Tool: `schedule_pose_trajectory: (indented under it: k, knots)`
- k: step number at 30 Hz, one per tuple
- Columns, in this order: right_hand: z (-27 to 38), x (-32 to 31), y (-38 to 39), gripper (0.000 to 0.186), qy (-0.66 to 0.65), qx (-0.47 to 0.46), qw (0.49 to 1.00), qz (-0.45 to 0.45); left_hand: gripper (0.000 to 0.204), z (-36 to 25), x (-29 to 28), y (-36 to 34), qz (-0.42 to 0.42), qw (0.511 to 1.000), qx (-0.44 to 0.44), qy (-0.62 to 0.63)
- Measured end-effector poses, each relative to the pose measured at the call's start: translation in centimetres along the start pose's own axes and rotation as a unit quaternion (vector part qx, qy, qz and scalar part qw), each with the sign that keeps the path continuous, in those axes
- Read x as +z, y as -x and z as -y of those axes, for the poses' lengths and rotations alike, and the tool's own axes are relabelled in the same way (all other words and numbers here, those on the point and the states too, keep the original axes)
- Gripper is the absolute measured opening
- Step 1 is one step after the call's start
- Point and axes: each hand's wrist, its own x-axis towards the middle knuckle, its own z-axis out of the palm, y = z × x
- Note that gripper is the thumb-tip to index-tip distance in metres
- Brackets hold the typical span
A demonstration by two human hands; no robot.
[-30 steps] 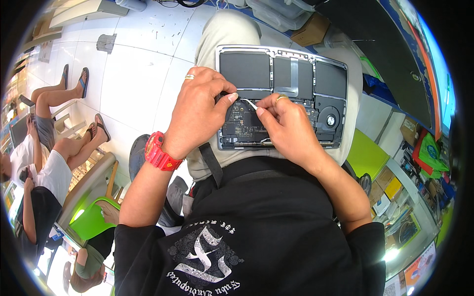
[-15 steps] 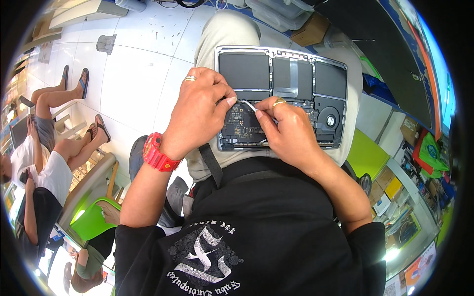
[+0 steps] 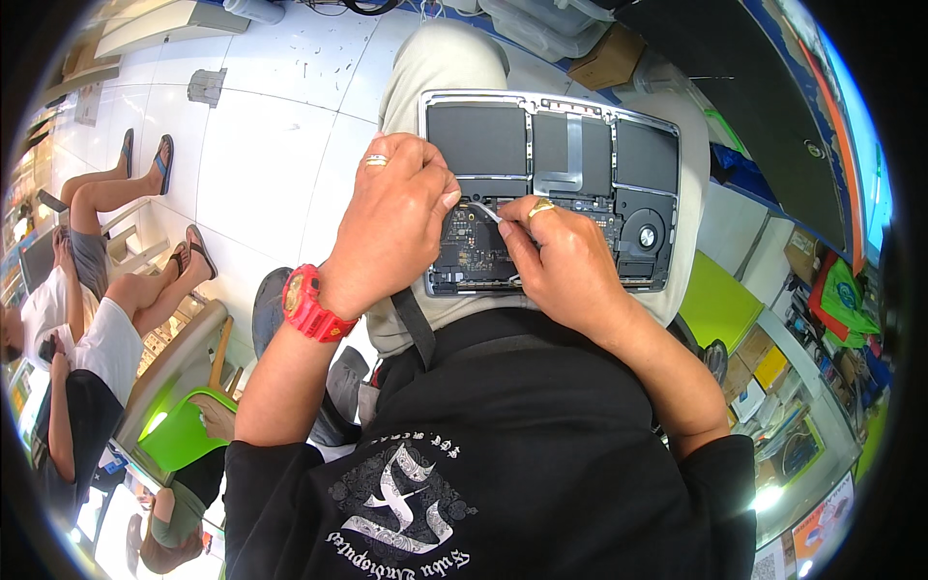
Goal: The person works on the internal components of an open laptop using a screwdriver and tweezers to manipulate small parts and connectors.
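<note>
An opened laptop base point(image 3: 646, 280) lies across my lap, its black battery cells point(image 3: 476, 138), circuit board point(image 3: 476, 253) and round fan point(image 3: 645, 232) exposed. In my right hand point(image 3: 570, 259), pinched between thumb and forefinger, is a pair of bent-tip tweezers point(image 3: 487, 210). Their tip reaches the upper left of the circuit board, just below the battery cells. My left hand point(image 3: 391, 217) is closed, thumb against fingertips, at the laptop's left side beside the tweezer tip. Whatever those fingers hold, if anything, is hidden.
A cardboard box point(image 3: 606, 58) and clear plastic bins point(image 3: 551, 27) stand beyond my knee. To the right are a green panel point(image 3: 720, 298) and a glass display case point(image 3: 807, 387). Seated people point(image 3: 87, 319) and a green chair point(image 3: 179, 430) are at the left.
My left hand has shifted very slightly, its wrist turning a little. The tweezers stay at the same part of the board, their tip angle barely altered.
</note>
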Motion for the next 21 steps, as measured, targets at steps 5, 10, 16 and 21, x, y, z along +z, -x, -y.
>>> schedule_pose_trajectory:
  k: [5,10,16,21]
  knots:
    - [0.07,0.01,0.13,0.008,0.016,-0.011,1.000,0.001,0.007,0.37,-0.57,0.18,0.021,1.000,0.006,0.000]
    - [0.04,-0.18,0.19,0.008,0.041,-0.008,0.999,0.017,0.010,0.10,-0.89,0.11,0.022,1.000,0.014,0.007]
    - [-0.16,0.01,0.24,0.009,0.043,-0.021,0.999,0.010,0.011,-0.16,-0.83,0.09,0.022,1.000,0.011,-0.007]
    - [-0.22,0.06,0.26,0.009,0.041,-0.013,0.999,0.015,0.015,-0.12,-0.90,0.07,0.030,0.999,0.013,-0.023]
